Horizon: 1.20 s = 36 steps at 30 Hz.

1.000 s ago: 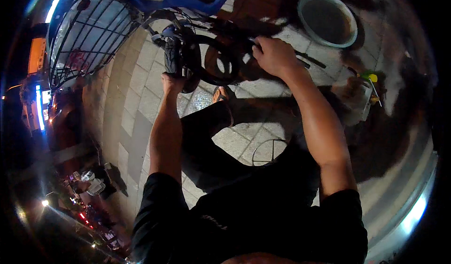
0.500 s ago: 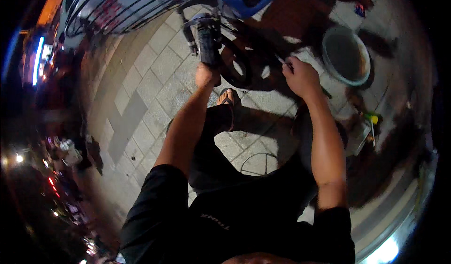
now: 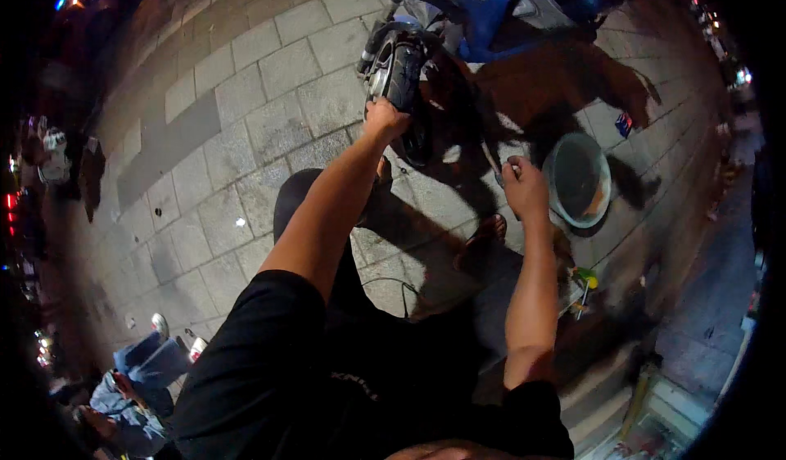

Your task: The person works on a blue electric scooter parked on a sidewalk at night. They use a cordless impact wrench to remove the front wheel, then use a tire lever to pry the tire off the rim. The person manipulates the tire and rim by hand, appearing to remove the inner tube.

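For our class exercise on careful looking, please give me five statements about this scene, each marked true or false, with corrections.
1. The left grip is on the wheel's black tyre. True.
2. The right grip is empty. False: the right grip holds a thin tool.
3. The round basin stands to the right of the right grip. True.
4. The basin's rim is bright red. False: the basin's rim is pale grey-green.
5. The scooter body beyond the tyre is blue. True.
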{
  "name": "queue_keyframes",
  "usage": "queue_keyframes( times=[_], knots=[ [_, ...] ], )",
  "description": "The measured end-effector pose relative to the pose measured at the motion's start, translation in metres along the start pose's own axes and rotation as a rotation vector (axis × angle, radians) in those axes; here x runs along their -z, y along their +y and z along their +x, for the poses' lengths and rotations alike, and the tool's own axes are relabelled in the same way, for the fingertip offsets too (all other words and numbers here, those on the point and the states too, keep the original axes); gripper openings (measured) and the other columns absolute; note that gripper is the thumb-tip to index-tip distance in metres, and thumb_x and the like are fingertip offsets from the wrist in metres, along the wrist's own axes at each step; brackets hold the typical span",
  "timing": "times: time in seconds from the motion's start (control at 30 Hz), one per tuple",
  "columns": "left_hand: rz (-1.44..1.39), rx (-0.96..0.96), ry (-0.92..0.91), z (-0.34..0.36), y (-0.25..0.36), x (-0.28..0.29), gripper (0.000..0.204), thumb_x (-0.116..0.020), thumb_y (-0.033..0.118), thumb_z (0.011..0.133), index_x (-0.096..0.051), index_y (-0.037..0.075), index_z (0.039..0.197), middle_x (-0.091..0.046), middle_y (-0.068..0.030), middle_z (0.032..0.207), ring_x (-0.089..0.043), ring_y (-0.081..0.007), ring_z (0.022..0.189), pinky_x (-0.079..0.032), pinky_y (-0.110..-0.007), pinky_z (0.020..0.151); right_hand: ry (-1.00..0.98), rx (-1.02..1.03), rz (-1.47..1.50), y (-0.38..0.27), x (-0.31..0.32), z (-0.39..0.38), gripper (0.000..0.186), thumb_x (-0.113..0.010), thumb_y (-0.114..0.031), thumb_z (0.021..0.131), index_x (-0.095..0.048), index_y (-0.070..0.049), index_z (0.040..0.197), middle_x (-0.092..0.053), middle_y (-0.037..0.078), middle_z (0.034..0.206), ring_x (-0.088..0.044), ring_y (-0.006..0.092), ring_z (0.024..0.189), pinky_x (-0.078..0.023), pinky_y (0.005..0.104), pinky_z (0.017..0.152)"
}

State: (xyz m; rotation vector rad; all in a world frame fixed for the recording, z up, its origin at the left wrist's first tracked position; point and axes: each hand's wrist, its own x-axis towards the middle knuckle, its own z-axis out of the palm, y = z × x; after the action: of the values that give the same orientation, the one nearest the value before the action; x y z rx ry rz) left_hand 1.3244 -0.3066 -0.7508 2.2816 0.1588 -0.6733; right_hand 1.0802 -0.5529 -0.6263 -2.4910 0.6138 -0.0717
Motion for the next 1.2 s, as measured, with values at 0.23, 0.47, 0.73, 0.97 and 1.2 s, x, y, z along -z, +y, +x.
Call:
queue_keyframes(
  times=[0.23,0.47,0.73,0.97,1.2],
  knots=[
    [0.152,-0.009,0.126,-0.012,-0.003,-0.004,0.095,-0.086,0.047,0.074,-0.046,-0.005,0.143,-0.057,-0.0269,0.137,-0.059,-0.0404,0.13,-0.052,-0.05,0.105,-0.024,0.046,-0.049,-0.001,-0.017,0.006,0.036,-0.064,-0.035,0.097,-0.071,-0.006,0.117,-0.075,0.022,0.099,-0.072,0.0403,0.093,-0.055,0.047,0.082],
    [0.559,-0.705,-0.197,-0.117,0.078,0.061,0.042,-0.071,0.034,0.087,-0.069,0.012,0.122,-0.076,-0.0126,0.112,-0.074,-0.0329,0.102,-0.059,-0.051,0.083,-0.048,0.001,-0.174,0.018,-0.026,0.0,0.036,-0.064,-0.036,0.095,-0.072,-0.005,0.113,-0.075,0.02,0.095,-0.073,0.0365,0.089,-0.055,0.0445,0.079],
    [0.351,-1.112,-0.305,-0.225,0.065,0.046,0.038,-0.068,0.038,0.092,-0.07,0.013,0.122,-0.077,-0.0132,0.104,-0.075,-0.034,0.097,-0.058,-0.046,0.078,-0.209,-0.093,0.525,0.084,-0.053,0.005,0.031,-0.068,-0.031,0.093,-0.072,-0.005,0.111,-0.074,0.021,0.091,-0.072,0.0286,0.081,-0.055,0.0394,0.074],
    [0.912,-1.013,-0.642,-0.204,0.062,0.021,0.029,-0.071,0.026,0.089,-0.074,0.011,0.114,-0.078,-0.0107,0.109,-0.075,-0.0286,0.103,-0.058,-0.045,0.084,-0.135,-0.035,-0.17,0.024,-0.04,-0.004,0.039,-0.069,-0.037,0.093,-0.073,-0.006,0.115,-0.076,0.02,0.095,-0.074,0.0376,0.088,-0.056,0.0442,0.079],
    [0.823,-1.037,-0.586,-0.2,0.072,0.025,0.031,-0.07,0.025,0.089,-0.073,0.007,0.115,-0.077,-0.0127,0.11,-0.074,-0.0298,0.105,-0.058,-0.044,0.085,-0.172,-0.013,-0.115,0.012,-0.036,-0.003,0.041,-0.067,-0.04,0.095,-0.072,-0.004,0.114,-0.075,0.021,0.094,-0.074,0.038,0.088,-0.055,0.0455,0.08]
  ],
)
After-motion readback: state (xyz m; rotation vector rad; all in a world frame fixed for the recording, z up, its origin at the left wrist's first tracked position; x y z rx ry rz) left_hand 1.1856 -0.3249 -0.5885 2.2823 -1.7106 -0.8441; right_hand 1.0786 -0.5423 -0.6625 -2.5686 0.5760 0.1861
